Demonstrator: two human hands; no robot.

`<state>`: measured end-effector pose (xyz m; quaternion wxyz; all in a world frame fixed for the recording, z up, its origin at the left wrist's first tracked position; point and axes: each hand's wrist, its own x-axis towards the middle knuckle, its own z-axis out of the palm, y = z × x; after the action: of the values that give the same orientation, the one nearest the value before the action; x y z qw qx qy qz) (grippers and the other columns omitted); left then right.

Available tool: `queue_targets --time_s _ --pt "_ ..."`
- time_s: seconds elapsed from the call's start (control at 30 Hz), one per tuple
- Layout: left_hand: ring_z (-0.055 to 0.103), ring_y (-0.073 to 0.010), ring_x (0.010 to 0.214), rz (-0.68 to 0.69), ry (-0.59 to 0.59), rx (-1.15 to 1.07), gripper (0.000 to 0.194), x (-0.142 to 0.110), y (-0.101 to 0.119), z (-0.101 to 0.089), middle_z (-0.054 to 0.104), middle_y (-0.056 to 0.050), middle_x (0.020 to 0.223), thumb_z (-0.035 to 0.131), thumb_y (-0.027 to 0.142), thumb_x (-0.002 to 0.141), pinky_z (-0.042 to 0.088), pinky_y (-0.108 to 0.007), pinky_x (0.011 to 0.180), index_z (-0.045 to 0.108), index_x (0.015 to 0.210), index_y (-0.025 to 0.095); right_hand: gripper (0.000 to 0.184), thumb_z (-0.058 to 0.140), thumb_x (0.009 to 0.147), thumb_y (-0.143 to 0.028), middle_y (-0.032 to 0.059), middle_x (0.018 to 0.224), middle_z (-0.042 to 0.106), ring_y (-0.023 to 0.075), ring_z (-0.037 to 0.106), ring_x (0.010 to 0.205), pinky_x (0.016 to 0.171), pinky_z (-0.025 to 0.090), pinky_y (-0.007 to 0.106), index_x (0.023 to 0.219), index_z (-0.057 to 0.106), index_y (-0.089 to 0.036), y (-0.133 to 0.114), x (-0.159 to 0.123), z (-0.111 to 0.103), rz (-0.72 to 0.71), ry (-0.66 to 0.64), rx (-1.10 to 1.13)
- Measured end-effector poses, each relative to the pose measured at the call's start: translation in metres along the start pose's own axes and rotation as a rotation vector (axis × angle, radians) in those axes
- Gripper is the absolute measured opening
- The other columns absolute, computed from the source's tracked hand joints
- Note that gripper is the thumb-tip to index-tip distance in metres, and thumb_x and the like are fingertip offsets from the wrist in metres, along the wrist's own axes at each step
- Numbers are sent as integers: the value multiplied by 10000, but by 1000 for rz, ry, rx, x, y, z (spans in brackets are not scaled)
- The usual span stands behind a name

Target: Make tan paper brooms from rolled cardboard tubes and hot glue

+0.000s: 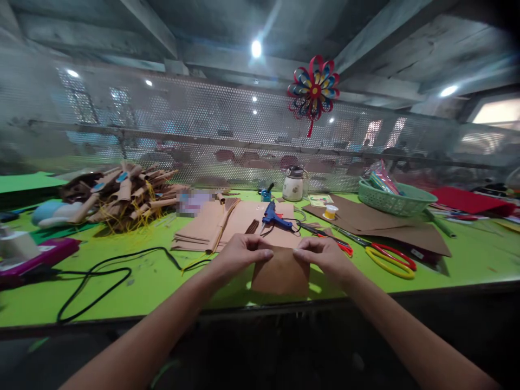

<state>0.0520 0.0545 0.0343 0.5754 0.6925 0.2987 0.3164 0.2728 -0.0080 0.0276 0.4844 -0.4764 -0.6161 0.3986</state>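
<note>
A small sheet of brown kraft paper [281, 273] hangs between my hands, tilted above the front edge of the table. My left hand [242, 254] pinches its upper left corner between thumb and fingers. At the upper right corner, my right hand [324, 255] grips it the same way. Just beyond the sheet, a blue glue gun [276, 218] rests on a stack of larger brown paper [244, 216]. Some thin dark brown strips [252, 226] lie beside its nozzle.
Scissors with red and yellow handles [392, 260] lie to the right. A green basket [396, 197], yellow thread spool [330, 212] and white jug [293, 187] stand farther back. Rolled paper pieces [125, 197] are heaped at left. A black cable [122, 260] loops across the green table [162, 295].
</note>
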Motion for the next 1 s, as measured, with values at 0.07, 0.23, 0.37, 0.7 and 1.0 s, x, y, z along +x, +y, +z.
queue_targets --time_s 0.07,0.23,0.37,0.7,1.0 --pt "543 -113 635 -3 -4 -65 289 -1 3 -1 646 -13 695 748 294 654 400 -230 616 689 877 120 268 731 684 -389 -9 614 567 109 476 579 578 366 248 658 640 -138 1 -1 0 35 -6 57" --pt "554 -115 600 -7 33 -100 277 1 0 -2 640 -10 644 768 309 625 431 -257 639 671 793 112 286 757 655 -396 -20 607 555 99 459 566 560 349 236 676 629 -141 5 -3 1 66 12 143" --pt "540 -117 550 4 46 -71 285 3 -5 -5 609 -1 574 763 350 624 416 -256 593 652 735 112 312 795 600 -390 -31 586 533 93 447 543 534 342 231 653 607 -147 8 -1 5 96 52 216" --pt "467 -87 462 -68 86 -53 351 3 -13 -6 528 39 495 746 434 608 323 -213 491 571 684 139 295 814 567 -376 -15 561 560 102 455 505 498 355 241 644 639 -151 23 2 19 108 186 269" --pt "487 -83 559 -163 49 -176 265 -4 -5 -6 579 9 639 719 330 663 336 -197 526 606 788 126 313 781 611 -428 24 638 644 134 545 535 521 410 262 735 718 -147 31 1 18 222 182 392"
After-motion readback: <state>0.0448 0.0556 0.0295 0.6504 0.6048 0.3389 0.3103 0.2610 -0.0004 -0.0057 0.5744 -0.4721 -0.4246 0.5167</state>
